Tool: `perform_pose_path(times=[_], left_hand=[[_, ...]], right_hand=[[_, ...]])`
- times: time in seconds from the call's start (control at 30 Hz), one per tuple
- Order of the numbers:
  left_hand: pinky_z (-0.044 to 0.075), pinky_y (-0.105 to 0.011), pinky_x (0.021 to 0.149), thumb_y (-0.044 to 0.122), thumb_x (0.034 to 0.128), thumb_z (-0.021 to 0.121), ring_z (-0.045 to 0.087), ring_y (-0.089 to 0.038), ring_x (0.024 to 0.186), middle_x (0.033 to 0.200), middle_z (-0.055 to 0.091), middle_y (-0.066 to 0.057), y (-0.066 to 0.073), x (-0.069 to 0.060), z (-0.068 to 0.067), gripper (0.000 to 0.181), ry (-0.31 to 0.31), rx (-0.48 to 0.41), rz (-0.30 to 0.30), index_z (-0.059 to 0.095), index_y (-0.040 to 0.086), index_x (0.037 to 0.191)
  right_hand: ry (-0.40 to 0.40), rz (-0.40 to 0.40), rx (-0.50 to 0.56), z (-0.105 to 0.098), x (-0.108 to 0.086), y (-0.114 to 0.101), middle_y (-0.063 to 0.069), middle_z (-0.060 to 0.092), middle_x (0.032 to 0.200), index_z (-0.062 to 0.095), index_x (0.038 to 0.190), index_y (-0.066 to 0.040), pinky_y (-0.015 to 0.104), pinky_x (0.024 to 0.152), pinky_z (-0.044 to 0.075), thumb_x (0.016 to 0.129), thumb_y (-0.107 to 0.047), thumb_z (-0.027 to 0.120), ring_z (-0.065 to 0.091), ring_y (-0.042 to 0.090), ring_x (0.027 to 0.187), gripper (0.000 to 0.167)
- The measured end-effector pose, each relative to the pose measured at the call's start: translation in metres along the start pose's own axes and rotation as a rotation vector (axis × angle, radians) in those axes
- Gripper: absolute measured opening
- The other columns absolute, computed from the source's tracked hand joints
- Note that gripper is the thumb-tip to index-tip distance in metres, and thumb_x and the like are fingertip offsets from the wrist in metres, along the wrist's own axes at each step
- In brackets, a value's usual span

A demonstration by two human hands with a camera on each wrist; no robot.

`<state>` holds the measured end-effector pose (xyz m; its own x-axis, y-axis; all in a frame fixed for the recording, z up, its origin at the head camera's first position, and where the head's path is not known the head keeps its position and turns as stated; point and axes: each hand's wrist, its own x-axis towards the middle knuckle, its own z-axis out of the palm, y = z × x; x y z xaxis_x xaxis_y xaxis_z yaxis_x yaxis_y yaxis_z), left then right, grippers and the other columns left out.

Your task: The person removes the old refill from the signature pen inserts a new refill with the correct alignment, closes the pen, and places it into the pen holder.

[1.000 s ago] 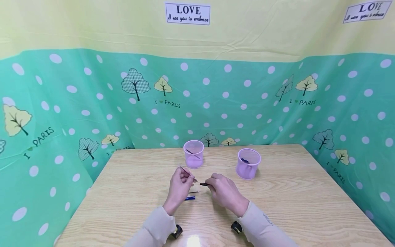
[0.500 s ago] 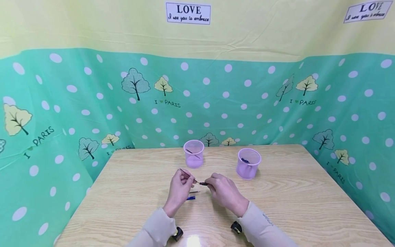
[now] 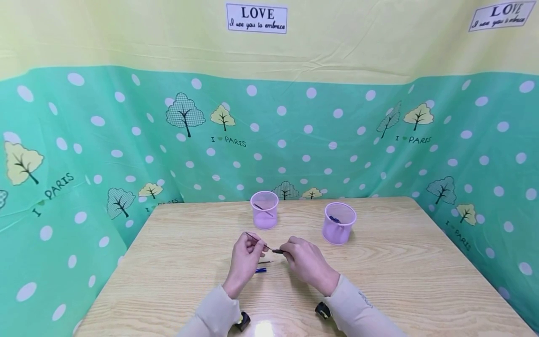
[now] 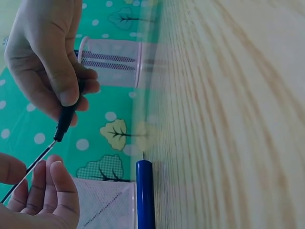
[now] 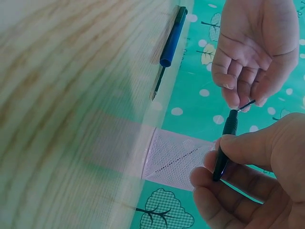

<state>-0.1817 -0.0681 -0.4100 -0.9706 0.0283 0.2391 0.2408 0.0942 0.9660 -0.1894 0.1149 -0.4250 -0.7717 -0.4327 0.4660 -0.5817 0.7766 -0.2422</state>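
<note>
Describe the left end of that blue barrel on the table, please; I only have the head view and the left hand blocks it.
Observer: In the right wrist view, the blue barrel has a darker piece at that end.
Operator: And the right hand hides the back end of the black piece from me. Is it covered all round?
Observer: No, the right wrist view shows that back end uncovered, on the palm side.

Looks like a screened-off work corner, judging by cloth [image 3: 294,126] hung along three sides of a table [image 3: 421,281]; cannot tell whether in a home or office.
</note>
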Motion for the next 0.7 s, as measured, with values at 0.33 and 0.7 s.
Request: perform_pose_path(times=[0.33,0.7], left_hand=[[0.056,-0.038,0.069,-0.008,0.0897,0.055,0.063,-0.048,0.084,0.091,0.064,-0.029,-0.005,-0.001,0.000,0.012,0.000,-0.078,-0.029,0.047,-0.011,0.099],[0.056,-0.035,0.066,-0.001,0.0893,0.061,0.069,-0.032,0.077,0.089,0.068,-0.023,-0.035,0.006,0.000,0.017,0.031,-0.102,-0.065,0.048,-0.007,0.099]], right_hand=[[-0.007,0.007,0.000,0.000,-0.001,-0.001,-0.009,0.056,0.078,0.073,0.092,-0.016,0.026,0.059,0.049,0.083,-0.007,0.070,0.054,0.007,0.069,0.013],[-0.005,0.010,0.005,-0.001,0.000,-0.001,-0.009,0.056,0.079,0.073,0.092,-0.015,0.026,0.059,0.048,0.084,-0.007,0.069,0.054,0.007,0.069,0.013]])
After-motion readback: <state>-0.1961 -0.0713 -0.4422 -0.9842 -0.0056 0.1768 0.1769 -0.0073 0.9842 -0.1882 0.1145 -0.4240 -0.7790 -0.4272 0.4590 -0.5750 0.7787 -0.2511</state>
